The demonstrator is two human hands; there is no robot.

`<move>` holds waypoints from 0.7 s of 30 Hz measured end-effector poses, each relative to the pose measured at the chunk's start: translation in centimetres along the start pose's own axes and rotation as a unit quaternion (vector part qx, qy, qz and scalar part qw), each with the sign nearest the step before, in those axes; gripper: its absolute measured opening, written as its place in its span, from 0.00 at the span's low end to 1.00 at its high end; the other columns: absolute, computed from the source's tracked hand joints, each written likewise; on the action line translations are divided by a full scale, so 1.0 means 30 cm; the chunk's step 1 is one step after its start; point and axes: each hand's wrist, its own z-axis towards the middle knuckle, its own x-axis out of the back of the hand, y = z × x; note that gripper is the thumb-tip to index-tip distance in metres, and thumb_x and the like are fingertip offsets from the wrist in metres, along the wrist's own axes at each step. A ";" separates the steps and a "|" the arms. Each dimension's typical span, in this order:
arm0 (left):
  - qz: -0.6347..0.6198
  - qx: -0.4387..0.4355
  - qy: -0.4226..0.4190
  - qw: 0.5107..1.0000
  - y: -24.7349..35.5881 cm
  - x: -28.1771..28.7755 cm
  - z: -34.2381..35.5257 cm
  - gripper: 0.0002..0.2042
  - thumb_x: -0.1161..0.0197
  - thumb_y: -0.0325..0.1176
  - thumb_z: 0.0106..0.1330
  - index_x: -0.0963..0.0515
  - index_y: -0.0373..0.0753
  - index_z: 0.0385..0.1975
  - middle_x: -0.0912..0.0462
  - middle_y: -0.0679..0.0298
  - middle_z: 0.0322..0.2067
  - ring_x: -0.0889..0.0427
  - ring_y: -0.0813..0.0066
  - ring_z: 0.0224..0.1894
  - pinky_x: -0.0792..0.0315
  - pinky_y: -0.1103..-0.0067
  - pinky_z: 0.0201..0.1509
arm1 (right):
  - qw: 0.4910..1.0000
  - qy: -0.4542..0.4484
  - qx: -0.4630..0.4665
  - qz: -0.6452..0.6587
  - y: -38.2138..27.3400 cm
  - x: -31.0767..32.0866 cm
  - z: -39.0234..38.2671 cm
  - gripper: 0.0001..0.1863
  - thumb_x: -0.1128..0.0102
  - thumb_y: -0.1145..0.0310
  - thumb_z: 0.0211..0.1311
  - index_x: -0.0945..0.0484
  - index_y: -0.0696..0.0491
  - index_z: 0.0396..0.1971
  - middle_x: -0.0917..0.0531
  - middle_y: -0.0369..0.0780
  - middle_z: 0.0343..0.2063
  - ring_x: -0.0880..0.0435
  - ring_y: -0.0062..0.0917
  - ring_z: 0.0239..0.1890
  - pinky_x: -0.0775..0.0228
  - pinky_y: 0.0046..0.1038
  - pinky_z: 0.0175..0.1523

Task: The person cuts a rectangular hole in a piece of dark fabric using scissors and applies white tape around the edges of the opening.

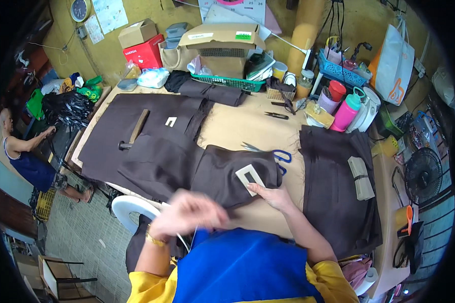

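Right hand (pixel 272 194) rests on the near edge of a dark brown fabric piece (pixel 237 174), fingertips pressing a pale rectangular template (pixel 250 178) flat onto the cloth; fingers laid down on it, not curled round it. The fabric piece lies mid-desk, just near of centre, overlapping a larger spread of the same brown cloth (pixel 141 136) to its left.

Left hand (pixel 189 214) is raised above the near desk edge, blurred; fingers look bent, but cannot tell whether it grips anything. A thin white line shows just below it.

Blue-handled scissors (pixel 277 154) lie just beyond the fabric piece, touching its far right corner. A hammer (pixel 134 132) and a small white cut-out (pixel 171 121) sit on the left cloth. On the right, a stack of dark fabric (pixel 333 187) carries a folded beige bundle (pixel 361 177). The bare tan desk (pixel 247 126) shows between the piles. Far side: a green basket (pixel 227 82), cardboard boxes, a pink bottle (pixel 346 112).

Another person (pixel 28 156) sits far left, off the desk.
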 end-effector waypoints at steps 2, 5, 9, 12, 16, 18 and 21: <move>0.116 -0.125 0.266 0.949 -0.027 0.063 0.074 0.20 0.41 0.39 0.68 0.27 0.29 0.52 0.20 0.55 0.47 0.22 0.70 0.50 0.28 0.73 0.53 | 0.999 -0.050 0.014 -0.003 -0.086 -0.019 -0.041 0.24 0.27 0.67 0.52 0.25 0.59 0.48 0.18 0.39 0.42 0.22 0.22 0.45 0.29 0.26 0.52; 0.305 -0.038 0.282 0.909 -0.161 0.175 0.202 0.30 0.51 0.56 0.69 0.25 0.28 0.46 0.21 0.53 0.38 0.23 0.70 0.43 0.31 0.75 0.52 | 0.996 -0.084 0.023 -0.017 -0.153 -0.036 -0.078 0.28 0.26 0.65 0.51 0.26 0.59 0.49 0.18 0.40 0.44 0.22 0.22 0.46 0.31 0.26 0.54; 0.049 -0.036 0.194 0.979 -0.121 0.137 0.227 0.22 0.39 0.48 0.65 0.22 0.28 0.35 0.22 0.71 0.27 0.26 0.83 0.33 0.30 0.83 0.40 | 0.998 -0.052 0.018 -0.012 -0.135 -0.007 -0.076 0.29 0.25 0.64 0.49 0.26 0.60 0.49 0.17 0.43 0.42 0.21 0.23 0.46 0.29 0.27 0.52; 0.146 -0.145 0.283 0.937 -0.126 0.125 0.247 0.11 0.30 0.31 0.56 0.19 0.31 0.34 0.20 0.67 0.25 0.22 0.77 0.29 0.29 0.81 0.38 | 0.998 -0.009 -0.005 -0.058 -0.095 0.016 -0.076 0.26 0.26 0.65 0.50 0.25 0.58 0.48 0.16 0.42 0.40 0.18 0.24 0.43 0.27 0.29 0.49; 0.423 -0.252 0.477 0.728 -0.128 0.103 0.258 0.21 0.27 0.26 0.47 0.21 0.40 0.45 0.21 0.56 0.43 0.21 0.60 0.45 0.28 0.71 0.48 | 0.986 0.030 -0.054 -0.157 -0.094 0.021 -0.087 0.23 0.27 0.61 0.51 0.23 0.58 0.43 0.16 0.43 0.36 0.16 0.31 0.40 0.26 0.30 0.46; 0.480 -0.249 0.587 0.602 -0.066 0.045 0.253 0.31 0.26 0.27 0.45 0.27 0.41 0.54 0.28 0.52 0.53 0.30 0.55 0.57 0.33 0.67 0.58 | 0.975 0.021 -0.009 -0.221 -0.105 0.023 -0.088 0.21 0.29 0.60 0.52 0.22 0.58 0.40 0.17 0.44 0.34 0.17 0.36 0.39 0.27 0.31 0.44; 0.495 -0.202 0.383 0.753 -0.052 0.036 0.258 0.37 0.32 0.44 0.55 0.38 0.34 0.63 0.35 0.47 0.60 0.39 0.48 0.65 0.46 0.59 0.68 | 0.942 -0.009 0.183 -0.282 -0.164 -0.002 -0.100 0.16 0.31 0.63 0.53 0.23 0.60 0.34 0.22 0.46 0.29 0.20 0.45 0.35 0.30 0.37 0.38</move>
